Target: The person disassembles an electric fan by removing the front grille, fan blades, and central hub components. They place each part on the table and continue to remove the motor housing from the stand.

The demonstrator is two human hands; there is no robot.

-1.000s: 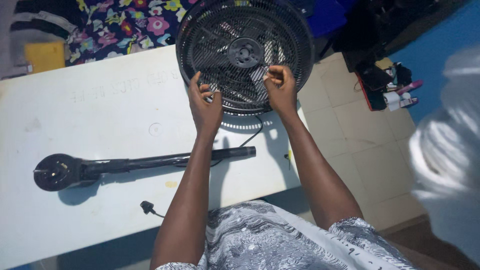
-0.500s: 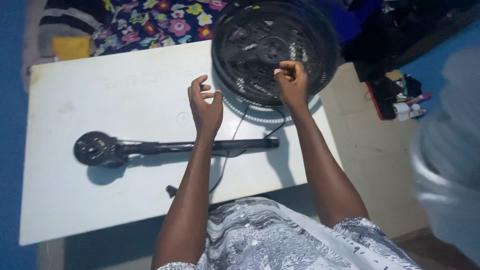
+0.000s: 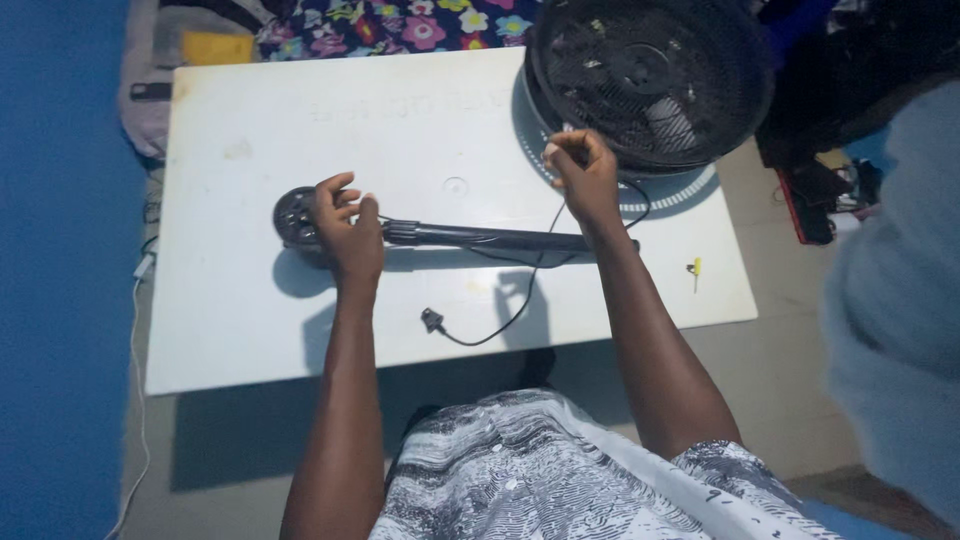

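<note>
Blur and our left hand [image 3: 347,230] hide the fan pole [image 3: 480,237] where it curls; our right hand [image 3: 582,175], fisted, pinches something unclear beside the fan head [image 3: 650,75].

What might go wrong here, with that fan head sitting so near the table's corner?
The round black fan head juts past the white table's far right corner, so a nudge from the right hand might tip it off. The black cord loops loosely under the stand pole that the left hand rests on; moving the pole could snag it. The small screwdriver near the right edge could get knocked off.
</note>
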